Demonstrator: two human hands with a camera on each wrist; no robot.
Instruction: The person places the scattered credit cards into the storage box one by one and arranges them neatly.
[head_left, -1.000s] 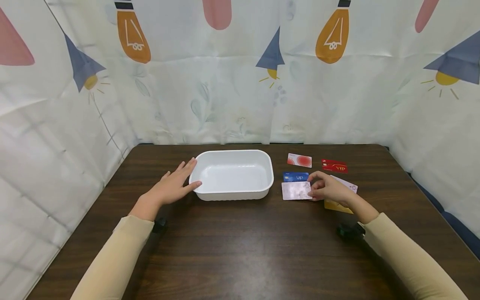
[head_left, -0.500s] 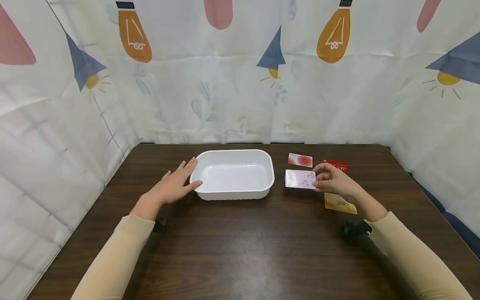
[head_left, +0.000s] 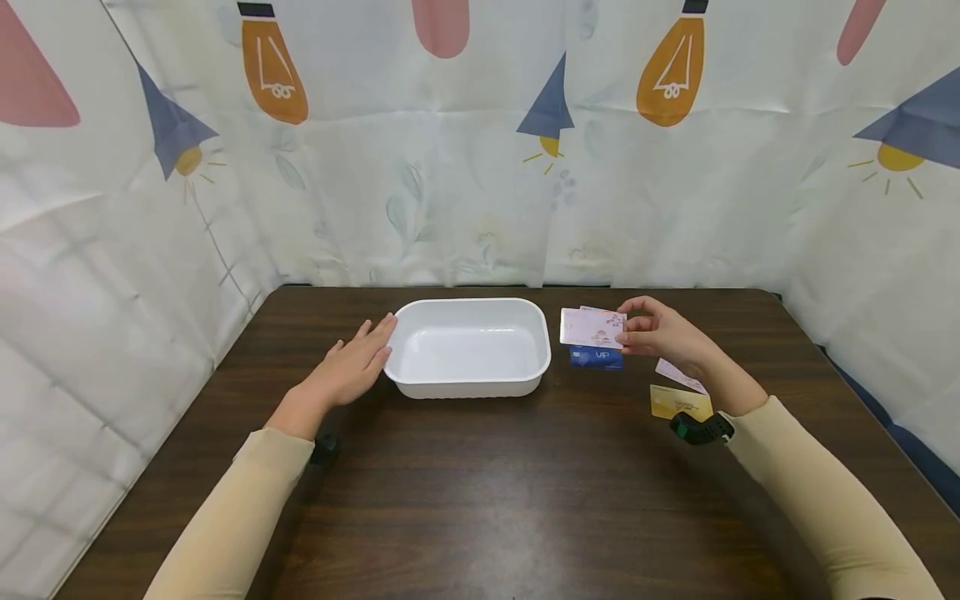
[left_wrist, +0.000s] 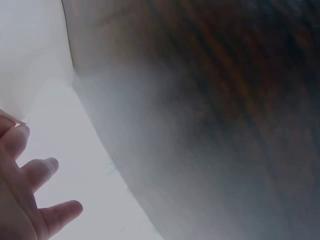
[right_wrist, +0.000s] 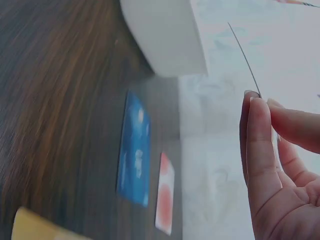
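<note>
My right hand (head_left: 660, 333) pinches a pale pink card (head_left: 588, 327) by its right end, lifted above the table. In the right wrist view this card (right_wrist: 243, 57) appears edge-on, between thumb and fingers. Under it lies a blue VIP card (head_left: 596, 360); a red-and-white card (right_wrist: 165, 195) lies beyond, mostly covered in the head view. My left hand (head_left: 348, 367) rests with extended fingers against the left side of a white plastic basin (head_left: 468, 389). In the left wrist view, fingertips (left_wrist: 19, 135) touch the basin wall (left_wrist: 35, 45).
Another pinkish card (head_left: 681, 377) and a gold card (head_left: 678, 400) lie on the dark wooden table (head_left: 480, 492) near my right wrist. The red VIP card is hidden behind my right hand. A printed curtain (head_left: 465, 200) closes off the table's back and sides.
My right hand has lifted the pale pink card from in front of the blue card and carried it up and away from me, over the red-and-white card. My left hand stays at the basin.
</note>
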